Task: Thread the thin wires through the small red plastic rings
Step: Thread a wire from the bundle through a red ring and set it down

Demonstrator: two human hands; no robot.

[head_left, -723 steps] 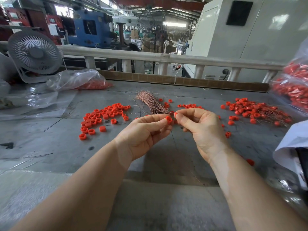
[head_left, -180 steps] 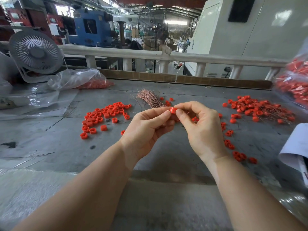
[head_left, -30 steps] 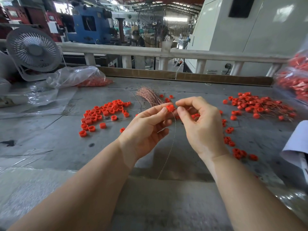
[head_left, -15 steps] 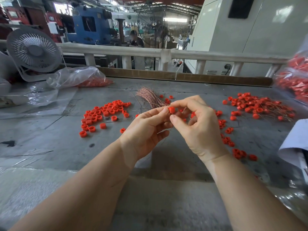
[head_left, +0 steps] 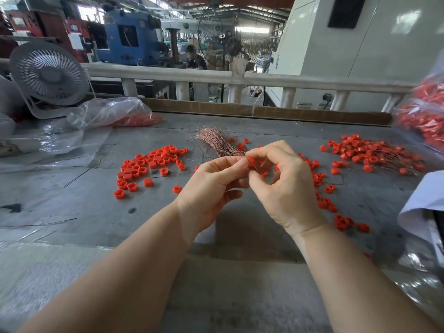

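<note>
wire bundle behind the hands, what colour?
Coppery pink, the wire bundle shows best in the head view.

Bright red rings (head_left: 153,164), coppery-pink wires (head_left: 217,143), mottled grey table (head_left: 101,203), white fan (head_left: 48,75), blue machine (head_left: 129,39).

I log, far left of the hand: white fan (head_left: 49,76), clear bags (head_left: 110,111); beyond it: rail (head_left: 216,78), blue machine (head_left: 129,37); right: white cloth (head_left: 422,207).

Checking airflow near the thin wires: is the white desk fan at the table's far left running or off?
Off, it seems: the white desk fan's grille spokes and hub show sharply, no spinning blur.
</note>
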